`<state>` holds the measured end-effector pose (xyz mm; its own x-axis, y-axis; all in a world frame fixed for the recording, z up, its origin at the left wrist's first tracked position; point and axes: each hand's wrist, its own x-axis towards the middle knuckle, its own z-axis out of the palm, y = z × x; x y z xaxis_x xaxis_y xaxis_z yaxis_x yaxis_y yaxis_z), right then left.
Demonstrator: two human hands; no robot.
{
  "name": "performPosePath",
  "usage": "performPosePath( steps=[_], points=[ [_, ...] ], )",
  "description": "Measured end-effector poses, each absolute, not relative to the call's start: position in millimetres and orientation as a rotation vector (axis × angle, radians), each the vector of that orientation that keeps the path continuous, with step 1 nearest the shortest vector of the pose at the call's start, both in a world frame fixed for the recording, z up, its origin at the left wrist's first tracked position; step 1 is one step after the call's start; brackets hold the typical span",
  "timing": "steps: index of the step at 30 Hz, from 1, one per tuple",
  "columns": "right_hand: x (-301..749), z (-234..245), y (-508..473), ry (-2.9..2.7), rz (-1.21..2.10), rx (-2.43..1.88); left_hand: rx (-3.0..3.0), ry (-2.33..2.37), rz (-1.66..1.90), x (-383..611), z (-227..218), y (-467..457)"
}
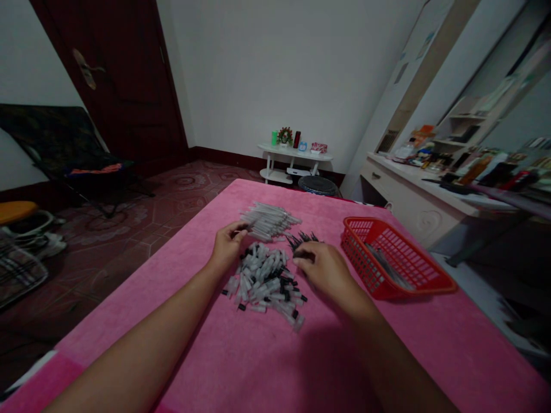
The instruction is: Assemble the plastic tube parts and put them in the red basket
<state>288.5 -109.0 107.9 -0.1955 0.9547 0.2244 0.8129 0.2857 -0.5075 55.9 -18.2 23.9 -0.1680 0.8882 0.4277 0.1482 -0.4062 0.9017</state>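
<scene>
Left hand (227, 245) pinching a clear tube at bundle of tubes (269, 221), long axes toward table's far-right edge; right hand (323, 265) curled on black caps (302, 239).

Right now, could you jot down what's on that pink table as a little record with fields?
surface: pink table
left hand: fingertips on a clear tube at the edge of the long tubes
right hand: resting on the black pieces, grip unclear
between hands: heap of short clear caps with black ends
right side: red basket, some dark thin items inside
</scene>
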Motion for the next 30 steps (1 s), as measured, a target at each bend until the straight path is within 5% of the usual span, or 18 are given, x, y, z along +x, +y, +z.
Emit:
performPosePath(
  steps=[17,30],
  points=[
    [272,83,-113,-2.378,0.309,-1.770,1.577,1.167,1.526,61,26,-23],
    [279,78,-93,-1.281,1.028,-1.250,2.198,0.994,1.340,60,27,-28]
  ],
)
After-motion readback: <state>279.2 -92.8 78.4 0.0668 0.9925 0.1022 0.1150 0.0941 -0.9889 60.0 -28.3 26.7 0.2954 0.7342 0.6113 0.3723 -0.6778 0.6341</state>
